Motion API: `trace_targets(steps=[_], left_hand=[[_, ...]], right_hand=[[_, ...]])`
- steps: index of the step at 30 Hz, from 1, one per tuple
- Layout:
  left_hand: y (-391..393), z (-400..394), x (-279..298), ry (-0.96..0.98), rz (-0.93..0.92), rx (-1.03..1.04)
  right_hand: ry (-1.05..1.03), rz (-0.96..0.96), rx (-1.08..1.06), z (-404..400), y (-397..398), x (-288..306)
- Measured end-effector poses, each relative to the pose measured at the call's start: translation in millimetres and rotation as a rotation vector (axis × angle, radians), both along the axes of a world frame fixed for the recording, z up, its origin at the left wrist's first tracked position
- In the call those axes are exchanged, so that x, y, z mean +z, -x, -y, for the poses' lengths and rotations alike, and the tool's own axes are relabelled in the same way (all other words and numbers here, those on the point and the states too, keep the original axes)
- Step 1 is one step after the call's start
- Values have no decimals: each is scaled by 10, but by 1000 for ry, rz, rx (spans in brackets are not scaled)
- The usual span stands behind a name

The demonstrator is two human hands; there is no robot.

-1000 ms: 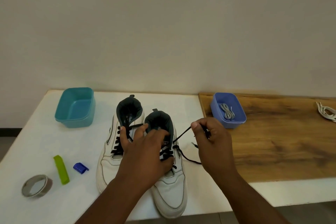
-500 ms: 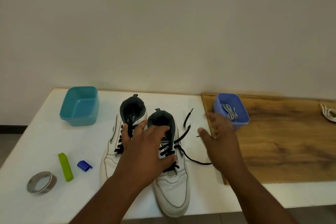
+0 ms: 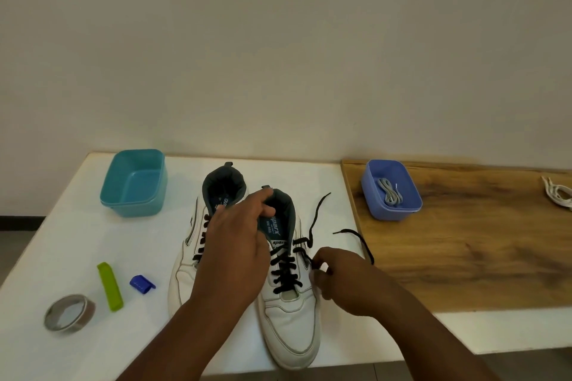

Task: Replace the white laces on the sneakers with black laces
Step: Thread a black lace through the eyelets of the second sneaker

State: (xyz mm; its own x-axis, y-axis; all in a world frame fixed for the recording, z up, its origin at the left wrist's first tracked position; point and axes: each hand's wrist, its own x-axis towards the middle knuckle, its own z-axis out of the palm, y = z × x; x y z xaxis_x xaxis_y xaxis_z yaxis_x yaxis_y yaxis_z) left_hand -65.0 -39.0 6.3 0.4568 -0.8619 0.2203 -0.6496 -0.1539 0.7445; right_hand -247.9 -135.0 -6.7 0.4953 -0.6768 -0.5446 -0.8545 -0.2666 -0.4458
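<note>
Two white sneakers stand side by side on the white table (image 3: 62, 244), toes toward me. The right sneaker (image 3: 291, 325) has a black lace (image 3: 286, 269) crossed through its eyelets, with two loose ends (image 3: 315, 216) trailing to the right. My left hand (image 3: 235, 254) lies over the left sneaker (image 3: 182, 269) and grips the tongue of the right one at its collar. My right hand (image 3: 343, 281) sits beside the right sneaker and pinches the black lace near the upper eyelets. The left sneaker's black lacing is partly hidden under my left hand.
A teal tub (image 3: 134, 182) stands at the back left. A purple tub (image 3: 391, 190) holding a grey lace sits on the wooden board (image 3: 479, 241). White laces (image 3: 557, 193) lie at the far right. A tape roll (image 3: 69, 312), a green clip (image 3: 110, 286) and a blue clip (image 3: 141, 284) lie front left.
My right hand let go of the lace end, opened, then came back to the shoe's side and pinched the lace. My left hand slid up to the right sneaker's tongue.
</note>
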Motion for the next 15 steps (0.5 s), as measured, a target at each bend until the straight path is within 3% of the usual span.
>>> trace_targets(steps=[3,5,7,9,11,13,15], left_hand=[[15,5,17,50,-19,-48],[51,0,42,52,-24,-83],[96,-16,81,11,-58,-114],[124,-27,120,-33,-137,-151],[145,-39,171,-50,-343,-182],[157,-39,217,-61,-593,-191],[146,-19,231,-67,-713,-145]], right_hand=[[-27,-16,-54,36,45,17],[145,115,-151,67,57,7],[285,482,-366,47,-14,64],[283,874,-462,-31,-126,234],[239,1021,-230,-162,-199,412],[133,956,80,-290,-223,463],[10,835,236,-333,-202,392]])
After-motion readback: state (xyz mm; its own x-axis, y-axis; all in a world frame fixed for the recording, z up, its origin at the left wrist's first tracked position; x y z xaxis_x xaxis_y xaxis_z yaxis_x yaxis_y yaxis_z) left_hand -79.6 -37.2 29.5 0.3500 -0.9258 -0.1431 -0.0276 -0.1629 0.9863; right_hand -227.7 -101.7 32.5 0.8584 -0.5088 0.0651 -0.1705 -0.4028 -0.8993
